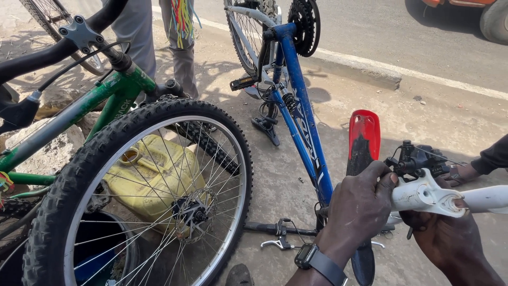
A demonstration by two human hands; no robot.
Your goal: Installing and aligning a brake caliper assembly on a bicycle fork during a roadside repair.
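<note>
My left hand (360,204), with a black watch on the wrist, is closed around the end of a white bicycle frame piece (423,195). Its thumb presses near the black derailleur (418,159) fixed there. My right hand (450,238) grips the same white piece from below, fingers wrapped under its end. A red and black mudguard (364,135) runs down behind my left hand. Another person's hand (461,172) rests just beyond the derailleur at the right edge.
An upside-down blue bicycle (301,111) stands in the middle. A green bicycle (79,106) with a knobby front wheel (143,201) fills the left, with a yellow jerrycan (153,169) behind the spokes. A person in grey trousers (137,32) stands at the top. A kerb (370,71) and road lie beyond.
</note>
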